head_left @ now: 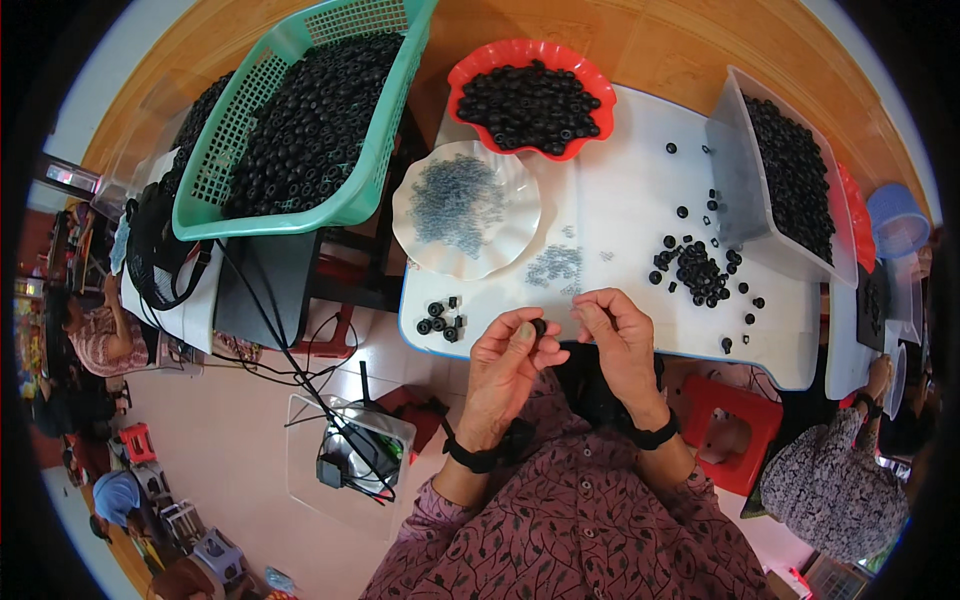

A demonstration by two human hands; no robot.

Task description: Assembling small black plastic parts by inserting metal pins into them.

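Note:
Over the near edge of the white table, my left hand [508, 362] grips a small round black plastic part [539, 327] between thumb and fingers. Close by on its right, my right hand [617, 345] has thumb and fingertips pinched together; whatever is in the pinch is too small to make out. Just beyond the hands lies a loose patch of tiny silvery spring-like pieces [555, 265]. More of them fill the middle of a white wavy-rimmed plate [413, 222]. Several black parts [437, 320] sit in a small group left of my left hand. A larger scatter of black parts [700, 275] spreads to the right.
A red wavy-edged bowl [607, 92] and a green basket [362, 195], both full of black parts, stand beyond and to the left. At right is a clear bin [745, 190] of black parts. A red stool [745, 400] stands below the table; another person's patterned sleeve [850, 440] shows at right.

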